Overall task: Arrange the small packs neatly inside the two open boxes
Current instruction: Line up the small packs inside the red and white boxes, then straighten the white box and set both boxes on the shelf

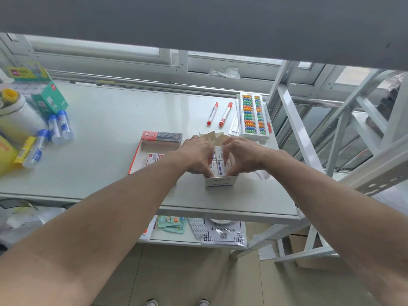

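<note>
A small white open box [220, 181] stands near the table's front edge, filled with several small white-and-blue packs [222, 166] standing upright. My left hand [196, 154] and my right hand [241, 154] reach into it from either side, fingertips pressing on the packs. The box's flaps [212, 136] stick up behind my hands. To the left lies a flat red-edged open box [138, 156] with a few red-and-white packs [153, 159] in it, partly hidden by my left forearm.
Two red markers [219, 113] and a colourful abacus [254, 114] lie at the back right. Glue bottles [56, 129], green cartons [49, 99] and a white jar [15, 111] crowd the left end. A metal shelf frame [320, 133] stands right of the table.
</note>
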Action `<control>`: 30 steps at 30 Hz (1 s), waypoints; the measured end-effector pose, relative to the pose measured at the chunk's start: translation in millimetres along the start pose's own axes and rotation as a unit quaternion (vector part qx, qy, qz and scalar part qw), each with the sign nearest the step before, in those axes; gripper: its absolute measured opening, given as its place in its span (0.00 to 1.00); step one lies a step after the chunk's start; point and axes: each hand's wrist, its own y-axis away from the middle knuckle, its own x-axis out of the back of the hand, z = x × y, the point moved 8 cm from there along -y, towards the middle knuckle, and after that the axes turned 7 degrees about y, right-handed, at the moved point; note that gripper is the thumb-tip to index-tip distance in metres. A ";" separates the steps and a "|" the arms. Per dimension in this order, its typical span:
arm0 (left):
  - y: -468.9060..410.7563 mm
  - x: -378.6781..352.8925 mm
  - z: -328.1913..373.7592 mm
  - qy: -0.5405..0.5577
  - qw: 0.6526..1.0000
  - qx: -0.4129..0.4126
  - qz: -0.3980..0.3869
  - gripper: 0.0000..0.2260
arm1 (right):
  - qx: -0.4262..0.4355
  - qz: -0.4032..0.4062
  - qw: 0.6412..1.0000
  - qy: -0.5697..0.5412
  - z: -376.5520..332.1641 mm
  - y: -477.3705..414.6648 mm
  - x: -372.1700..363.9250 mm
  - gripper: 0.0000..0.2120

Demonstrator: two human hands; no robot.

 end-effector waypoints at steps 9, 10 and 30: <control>-5.4 -0.7 -4.5 0.005 1.000 -0.003 0.004 0.18 | -0.009 -0.005 1.000 -0.021 1.0 -3.3 0.5 0.20; -5.9 -0.9 -5.0 0.008 1.000 -0.004 0.004 0.18 | -0.010 -0.002 1.000 -0.027 1.4 -3.2 0.3 0.20; 73.2 -12.7 6.5 0.124 0.986 -0.035 0.101 0.08 | -0.025 0.110 0.990 -0.086 -20.7 57.6 -16.1 0.07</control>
